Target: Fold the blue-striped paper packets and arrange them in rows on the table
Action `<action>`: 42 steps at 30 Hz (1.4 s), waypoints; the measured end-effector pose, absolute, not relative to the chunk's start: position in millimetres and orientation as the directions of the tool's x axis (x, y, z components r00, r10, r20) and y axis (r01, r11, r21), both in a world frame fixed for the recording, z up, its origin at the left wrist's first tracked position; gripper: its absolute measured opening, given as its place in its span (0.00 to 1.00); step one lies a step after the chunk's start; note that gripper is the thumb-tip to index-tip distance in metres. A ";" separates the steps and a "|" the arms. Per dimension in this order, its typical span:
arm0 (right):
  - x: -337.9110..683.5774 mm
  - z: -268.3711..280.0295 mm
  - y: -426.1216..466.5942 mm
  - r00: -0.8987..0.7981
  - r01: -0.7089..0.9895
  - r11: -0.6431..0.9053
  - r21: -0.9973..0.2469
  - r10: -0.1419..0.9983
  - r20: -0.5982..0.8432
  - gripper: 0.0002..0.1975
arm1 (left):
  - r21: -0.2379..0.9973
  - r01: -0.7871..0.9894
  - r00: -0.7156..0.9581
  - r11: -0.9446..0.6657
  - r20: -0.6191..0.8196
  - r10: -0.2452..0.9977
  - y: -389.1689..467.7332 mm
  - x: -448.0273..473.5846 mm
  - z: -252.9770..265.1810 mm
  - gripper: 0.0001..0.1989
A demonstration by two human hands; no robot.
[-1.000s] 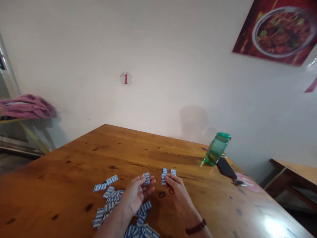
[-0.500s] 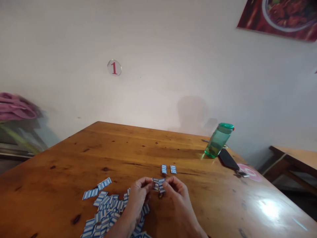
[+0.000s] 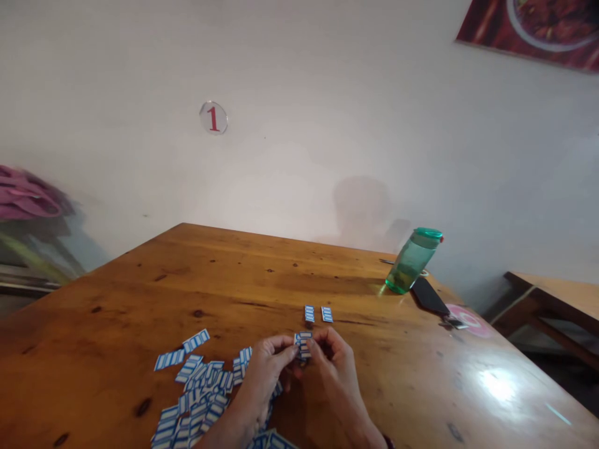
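Observation:
Small blue-and-white striped cards (image 3: 304, 337) are pinched between my two hands above the table, overlapping or side by side; the fingers cover part of them. My left hand (image 3: 269, 368) grips their left side with thumb and fingertips, and my right hand (image 3: 337, 371) grips the right side. Beyond the fingers, two similar pieces, a left card (image 3: 309, 313) and a right card (image 3: 327, 314), lie apart on the wood. A loose pile of striped cards (image 3: 201, 393) spreads left of and beneath my left forearm, which hides some of it.
The wooden table (image 3: 234, 268) meets a pale wall. At its right side stand a green water bottle (image 3: 414, 260), a black phone (image 3: 429, 297) and a pink round sticker (image 3: 469, 320). Another wooden table (image 3: 561, 293) is at the far right. Pink cloth (image 3: 28, 196) hangs at left.
The held cards formed two slanted pieces meeting at an angle; now they sit closer and straighter together. Both hands stay in nearly the same place, and the view has shifted slightly.

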State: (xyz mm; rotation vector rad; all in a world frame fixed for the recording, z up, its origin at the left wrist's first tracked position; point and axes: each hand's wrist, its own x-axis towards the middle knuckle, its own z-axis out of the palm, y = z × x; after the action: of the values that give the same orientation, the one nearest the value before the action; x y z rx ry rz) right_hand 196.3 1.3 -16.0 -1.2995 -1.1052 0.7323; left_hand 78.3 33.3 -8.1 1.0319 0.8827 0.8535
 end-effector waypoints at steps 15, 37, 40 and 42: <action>198.1 -11.7 0.0 0.358 0.053 0.189 -0.981 0.913 0.195 0.13 | 0.966 -0.152 0.222 0.210 -0.174 0.959 35.6 79.5 -13.0 0.14; 194.9 -17.0 1.8 0.340 0.156 0.164 -0.974 0.917 0.209 0.12 | 0.972 -0.095 0.321 0.213 -0.173 0.931 35.5 82.1 -18.4 0.18; 195.6 -15.8 1.5 0.327 0.157 0.163 -0.974 0.922 0.207 0.11 | 0.975 -0.074 0.317 0.208 -0.175 0.932 34.3 81.1 -15.6 0.18; 195.9 -15.1 1.3 0.319 0.164 0.166 -0.972 0.924 0.212 0.11 | 0.976 -0.062 0.314 0.207 -0.178 0.933 33.1 80.7 -13.1 0.18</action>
State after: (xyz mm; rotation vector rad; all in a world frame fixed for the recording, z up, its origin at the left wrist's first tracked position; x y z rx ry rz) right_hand 195.9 1.3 -15.1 -1.3030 -1.1328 0.7514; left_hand 80.7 33.1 -13.1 1.1309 1.0002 0.8842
